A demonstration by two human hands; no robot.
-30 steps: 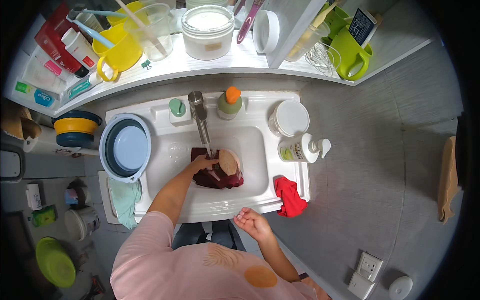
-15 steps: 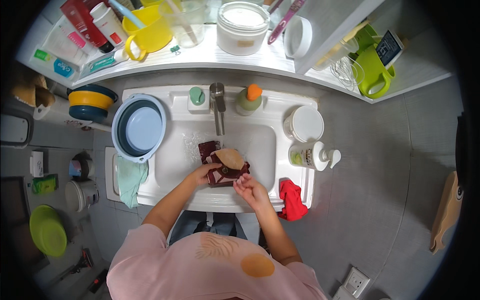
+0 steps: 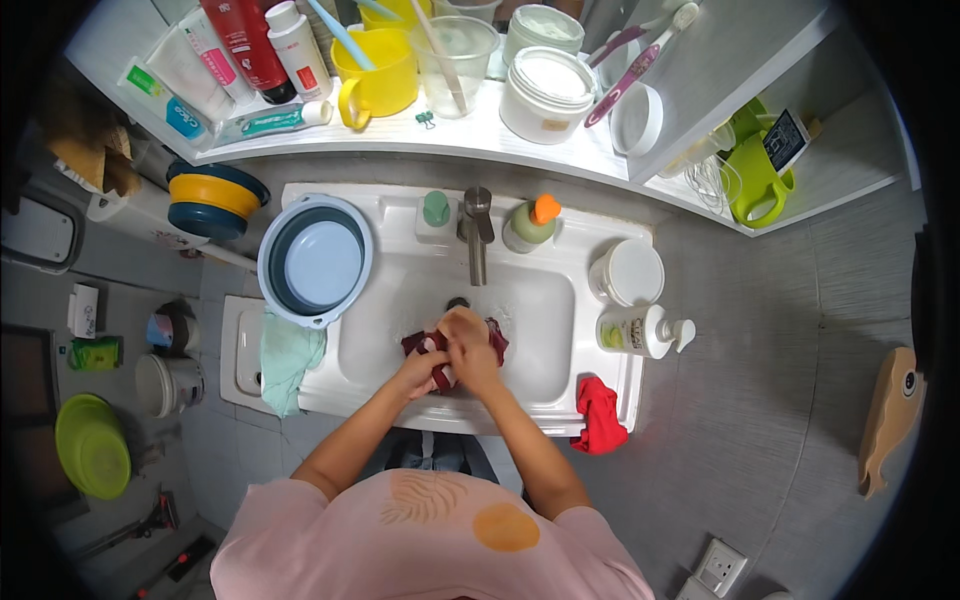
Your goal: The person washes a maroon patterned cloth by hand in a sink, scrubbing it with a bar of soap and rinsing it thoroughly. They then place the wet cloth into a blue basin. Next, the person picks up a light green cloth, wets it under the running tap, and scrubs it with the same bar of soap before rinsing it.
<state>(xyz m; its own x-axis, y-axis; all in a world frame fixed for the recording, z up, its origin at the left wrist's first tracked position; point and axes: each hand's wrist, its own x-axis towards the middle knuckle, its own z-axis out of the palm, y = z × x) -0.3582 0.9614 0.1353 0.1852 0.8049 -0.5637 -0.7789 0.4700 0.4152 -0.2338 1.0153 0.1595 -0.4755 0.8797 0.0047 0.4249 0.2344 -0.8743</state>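
Note:
A dark red cloth with paler patches (image 3: 496, 340) lies bunched low in the white sink (image 3: 545, 330), beneath the faucet. My left hand (image 3: 418, 372) is closed on its left part, with dark red folds showing at the fingers. Pressed against it from the right, my right hand (image 3: 474, 358) is also closed on the cloth. The two hands meet over the middle of the cloth and hide much of it. Just beyond them is the dark drain hole (image 3: 458, 303).
A blue-grey basin (image 3: 318, 262) rests on the sink's left rim, beside a pale green cloth (image 3: 290, 360). On the right rim are a white tub (image 3: 632, 272), a pump bottle (image 3: 635, 332) and a red cloth (image 3: 600, 415). The faucet (image 3: 477, 235) overhangs the sink below a loaded shelf (image 3: 400, 140).
My right hand, loosely open at the cloth's right edge before, has moved left and closed on it against my left hand. The cloth is now more bunched. The whole view has shifted.

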